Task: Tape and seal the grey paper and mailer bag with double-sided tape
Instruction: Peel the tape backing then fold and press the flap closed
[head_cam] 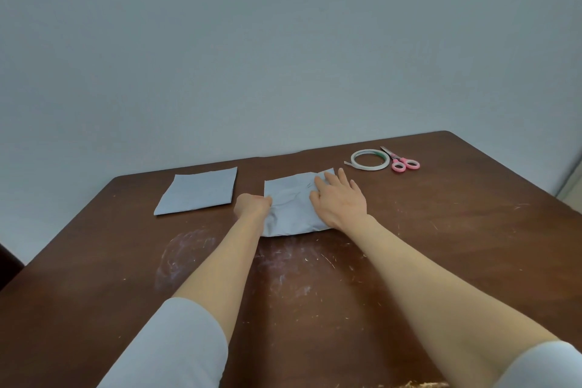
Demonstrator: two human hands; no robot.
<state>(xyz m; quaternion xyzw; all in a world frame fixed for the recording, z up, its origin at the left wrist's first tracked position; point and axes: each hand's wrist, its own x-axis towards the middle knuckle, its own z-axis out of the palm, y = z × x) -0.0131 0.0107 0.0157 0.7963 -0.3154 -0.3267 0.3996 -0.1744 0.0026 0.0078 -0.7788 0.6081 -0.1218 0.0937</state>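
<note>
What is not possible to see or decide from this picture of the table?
Head view only:
Crumpled grey sheet: its right part is hidden under the flat right hand.
Left hand: it grips the sheet's left edge, but its fingers curl out of sight.
Flat grey sheet: paper or mailer bag, too alike to tell.
Tape roll: its loose end is too small to judge.
</note>
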